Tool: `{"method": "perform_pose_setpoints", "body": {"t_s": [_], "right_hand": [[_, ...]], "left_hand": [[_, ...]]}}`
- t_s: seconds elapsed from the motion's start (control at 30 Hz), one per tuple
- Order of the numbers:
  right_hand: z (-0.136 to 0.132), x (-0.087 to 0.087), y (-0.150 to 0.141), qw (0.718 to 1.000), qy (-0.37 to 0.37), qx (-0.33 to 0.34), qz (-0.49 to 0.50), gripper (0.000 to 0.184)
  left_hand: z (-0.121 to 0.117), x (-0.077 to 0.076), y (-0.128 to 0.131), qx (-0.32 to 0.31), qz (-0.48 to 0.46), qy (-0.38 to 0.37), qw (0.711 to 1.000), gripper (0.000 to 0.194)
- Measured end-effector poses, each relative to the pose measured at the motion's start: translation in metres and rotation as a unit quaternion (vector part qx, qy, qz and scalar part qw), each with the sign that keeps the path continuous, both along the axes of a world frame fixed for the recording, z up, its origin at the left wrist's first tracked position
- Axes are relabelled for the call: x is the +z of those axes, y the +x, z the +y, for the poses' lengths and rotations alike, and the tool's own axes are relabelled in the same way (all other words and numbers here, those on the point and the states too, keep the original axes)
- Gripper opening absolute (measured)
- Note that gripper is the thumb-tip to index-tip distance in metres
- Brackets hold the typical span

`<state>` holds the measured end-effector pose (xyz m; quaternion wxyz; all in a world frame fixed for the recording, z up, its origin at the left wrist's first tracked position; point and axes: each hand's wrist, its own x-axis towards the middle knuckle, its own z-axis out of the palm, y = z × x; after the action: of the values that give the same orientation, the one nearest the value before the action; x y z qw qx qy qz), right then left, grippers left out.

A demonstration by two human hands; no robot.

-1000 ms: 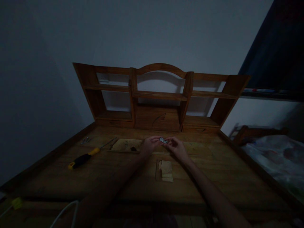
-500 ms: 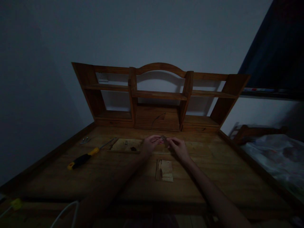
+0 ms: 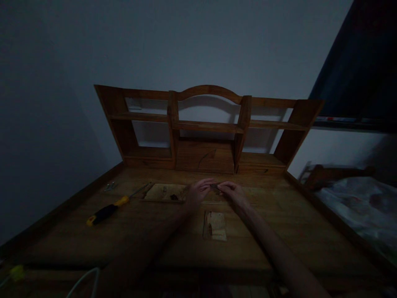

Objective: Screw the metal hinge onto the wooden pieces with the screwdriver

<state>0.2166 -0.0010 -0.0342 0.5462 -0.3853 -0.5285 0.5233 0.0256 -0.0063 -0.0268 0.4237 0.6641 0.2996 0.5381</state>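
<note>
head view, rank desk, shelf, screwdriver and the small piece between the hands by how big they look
Largest to smallest:
Desk
Shelf
Screwdriver
Small piece, partly covered but clearly smallest.

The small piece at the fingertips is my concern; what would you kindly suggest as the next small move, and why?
Perhaps tilt the small piece slightly upward: the left hand and right hand seem to hold it at their fingertips, and it looks too dim and blurred to make out its details.

The left hand point(image 3: 197, 193) and right hand point(image 3: 233, 193) hold a small dark piece point(image 3: 214, 187) between them. A screwdriver point(image 3: 107, 212) lies on the worktop point(image 3: 297, 225).
</note>
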Motion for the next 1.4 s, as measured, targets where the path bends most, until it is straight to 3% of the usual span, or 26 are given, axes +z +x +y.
{"method": "perform_pose_setpoints", "body": {"t_s": [0.13, 0.33, 0.5, 0.73, 0.87, 1.0, 1.13, 1.4], "right_hand": [[-0.001, 0.002, -0.001, 1.000, 0.007, -0.008, 0.005, 0.030], [-0.001, 0.005, -0.002, 0.999, 0.030, -0.029, -0.020, 0.033], [-0.004, 0.008, -0.003, 0.997, 0.047, -0.034, -0.060, 0.034], [-0.013, 0.025, 0.012, 0.990, -0.003, 0.030, -0.135, 0.033], [-0.015, 0.030, 0.023, 0.981, -0.043, 0.060, -0.182, 0.032], [-0.013, 0.024, 0.025, 0.974, -0.062, 0.074, -0.207, 0.030], [-0.011, 0.017, 0.026, 0.972, -0.058, 0.080, -0.211, 0.027], [-0.007, 0.001, 0.022, 0.978, -0.036, 0.066, -0.194, 0.021]], "left_hand": [[0.001, -0.002, 0.002, -0.004, -0.012, -0.007, 1.000, 0.041], [0.003, -0.007, 0.006, 0.077, 0.009, -0.035, 0.996, 0.033], [-0.003, -0.003, 0.008, 0.045, 0.019, -0.058, 0.997, 0.045], [0.000, 0.002, 0.000, 0.097, 0.040, -0.047, 0.993, 0.041], [0.012, -0.008, -0.008, 0.154, 0.111, -0.022, 0.982, 0.037], [0.010, -0.011, -0.009, 0.211, 0.254, 0.009, 0.944, 0.031], [0.000, -0.003, -0.007, 0.192, 0.317, 0.046, 0.927, 0.022], [0.002, -0.002, -0.006, 0.113, 0.297, 0.046, 0.947, 0.017]]}}
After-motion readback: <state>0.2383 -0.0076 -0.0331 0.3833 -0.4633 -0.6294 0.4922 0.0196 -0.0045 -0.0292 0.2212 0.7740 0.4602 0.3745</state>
